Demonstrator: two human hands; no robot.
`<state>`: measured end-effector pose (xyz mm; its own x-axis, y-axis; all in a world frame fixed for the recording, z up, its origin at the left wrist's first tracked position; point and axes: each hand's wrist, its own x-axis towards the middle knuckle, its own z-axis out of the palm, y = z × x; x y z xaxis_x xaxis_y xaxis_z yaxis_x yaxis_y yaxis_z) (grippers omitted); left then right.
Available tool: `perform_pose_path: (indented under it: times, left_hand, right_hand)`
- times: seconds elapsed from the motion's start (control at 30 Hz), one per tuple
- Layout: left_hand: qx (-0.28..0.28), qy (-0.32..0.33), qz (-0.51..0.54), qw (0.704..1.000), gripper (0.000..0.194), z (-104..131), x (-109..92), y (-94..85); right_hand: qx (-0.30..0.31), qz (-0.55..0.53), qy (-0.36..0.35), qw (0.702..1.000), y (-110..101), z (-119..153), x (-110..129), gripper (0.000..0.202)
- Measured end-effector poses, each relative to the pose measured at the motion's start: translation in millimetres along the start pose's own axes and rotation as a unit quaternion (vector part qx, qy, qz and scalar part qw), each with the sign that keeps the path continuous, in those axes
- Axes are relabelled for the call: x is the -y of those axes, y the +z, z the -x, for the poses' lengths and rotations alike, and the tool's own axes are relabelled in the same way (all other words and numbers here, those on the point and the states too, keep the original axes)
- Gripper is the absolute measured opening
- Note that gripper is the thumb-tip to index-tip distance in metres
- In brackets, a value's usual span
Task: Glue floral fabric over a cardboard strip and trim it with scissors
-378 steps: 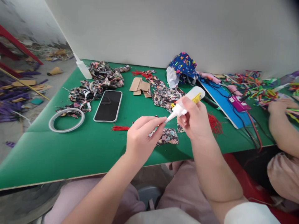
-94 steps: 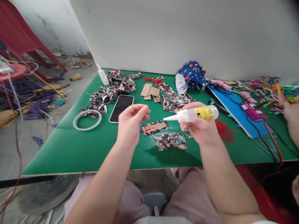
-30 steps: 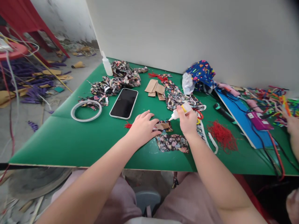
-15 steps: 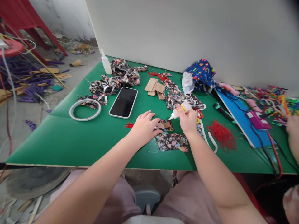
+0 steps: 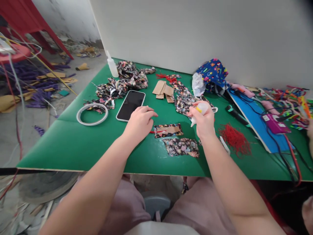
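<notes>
In my right hand (image 5: pixel 204 122) is a small white glue bottle (image 5: pixel 202 107) with a yellow mark, its nozzle tilted down over the table. My left hand (image 5: pixel 140 122) is open, its fingers loosely bent, between the phone (image 5: pixel 129 106) and a cardboard strip edged in flowered cloth (image 5: pixel 168 130). A red string lies along that strip and runs left toward my left hand, which covers its end. Just below the strip lies a flat piece of floral fabric (image 5: pixel 181 147). No contact shows between the bottle and the strip.
A white tape ring (image 5: pixel 92 123), crumpled floral cloth (image 5: pixel 133 78) and a clear squeeze bottle (image 5: pixel 112 67) are on the left. Cardboard pieces (image 5: pixel 162 89) lie behind. Rightward are red threads (image 5: pixel 236 138), a blue board (image 5: pixel 256 124) with cables, and another person's hand (image 5: pixel 310 132).
My left hand has lifted off the cloth-edged strip and moved left toward the phone. My right hand has moved slightly right with the glue bottle, away from the strip.
</notes>
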<state>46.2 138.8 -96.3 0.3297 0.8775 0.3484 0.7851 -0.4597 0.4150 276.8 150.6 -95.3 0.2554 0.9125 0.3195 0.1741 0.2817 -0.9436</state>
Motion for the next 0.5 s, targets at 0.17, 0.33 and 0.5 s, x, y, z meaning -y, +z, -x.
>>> perform_pose_path:
  times: [0.17,0.33,0.5]
  left_hand:
    - [0.007,-0.005,-0.011,1.0,0.036,1.0,7.2,-2.5]
    - [0.048,0.016,-0.016,0.999,0.035,1.9,6.5,2.2]
    - [0.057,0.027,-0.014,0.998,0.035,1.0,5.4,1.2]
  right_hand:
    - [0.104,-0.077,0.036,0.991,2.2,5.3,20.1,0.035]
    - [0.084,-0.03,0.071,0.993,3.3,6.2,22.4,0.025]
    - [0.035,0.006,0.04,0.999,3.5,4.6,19.4,0.039]
